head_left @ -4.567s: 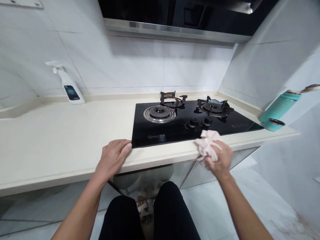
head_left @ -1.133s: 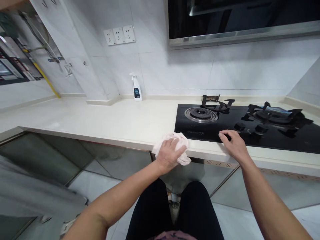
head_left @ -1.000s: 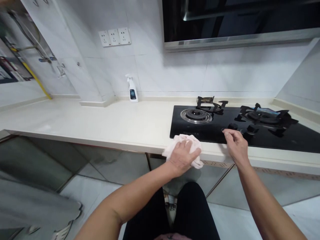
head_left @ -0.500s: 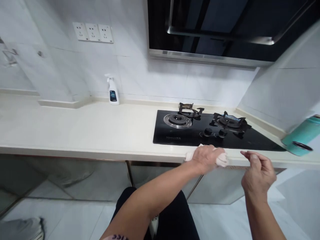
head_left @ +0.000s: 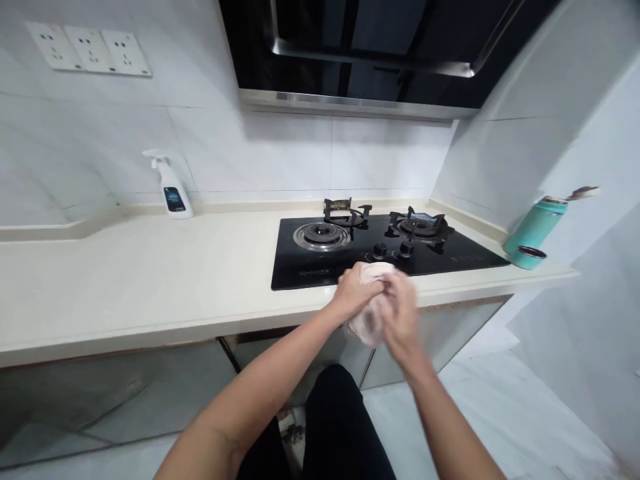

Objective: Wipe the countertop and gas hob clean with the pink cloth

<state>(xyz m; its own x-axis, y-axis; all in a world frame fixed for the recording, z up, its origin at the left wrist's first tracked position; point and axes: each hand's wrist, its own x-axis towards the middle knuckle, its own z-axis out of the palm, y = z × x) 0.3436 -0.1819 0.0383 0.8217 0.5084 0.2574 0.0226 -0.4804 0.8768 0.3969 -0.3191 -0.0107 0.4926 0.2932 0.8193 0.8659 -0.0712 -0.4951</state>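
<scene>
A pale cloth [head_left: 367, 323] is bunched between my two hands, just in front of the counter edge. My left hand [head_left: 354, 292] grips it from the left, fingers wrapped round it. On the other side my right hand [head_left: 400, 308] is closed on the cloth too, a little smeared by motion. Part of the cloth hangs below the hands. Right behind them lies the black gas hob [head_left: 350, 263], with its two knobs. One pan support [head_left: 347, 212] sits off its burner at the back; the left burner [head_left: 321, 236] is bare.
A white spray bottle [head_left: 175, 193] stands against the wall at left. At the right end of the counter [head_left: 125, 280] are a turquoise flask [head_left: 537, 225] with a brush-like thing in it and a turquoise cup [head_left: 528, 257]. A range hood [head_left: 360, 100] overhangs the hob.
My left hand has lifted the cloth off the counter edge. My right hand, earlier apart at the right, has come in and taken hold of the cloth. The view has shifted right.
</scene>
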